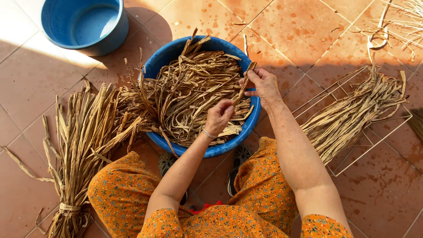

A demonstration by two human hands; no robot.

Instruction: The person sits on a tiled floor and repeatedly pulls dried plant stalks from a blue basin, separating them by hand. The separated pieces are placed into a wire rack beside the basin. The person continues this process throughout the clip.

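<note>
Nearest the camera: orange flowered garment point(246, 211) over both knees, two dark sandals point(238, 165) on the tiled floor point(26, 101) between them, tucked against the near rim of the large blue basin point(251, 125).

Left hand point(219, 116) closed, pinching the lower end of one dried leaf strip point(243, 86); thin bracelet at that wrist. Right hand point(264, 83) closed on the upper end of the same strip, thumb and fingers gripping. Strip held taut and slanted between both hands, above the right half of the basin, over the heap.

Basin filled with a tangled heap of dried strips point(189, 94), many spilling over the left rim onto the floor. Number of strips too great to count.

At left, one tied bundle of long dried leaves point(75, 154), bound near its base, touching the spill from the basin. At right, one wire rack point(365, 145) carrying a straightened sheaf of strips point(352, 110); its corner just beside the right forearm.

Open floor: a narrow gap between basin and rack; wider bare tiles at far left and lower right.

Farthest: a second, smaller blue basin point(83, 22), apart from the first; loose fibres at the top right corner point(401, 22). Basins counted: two.
</note>
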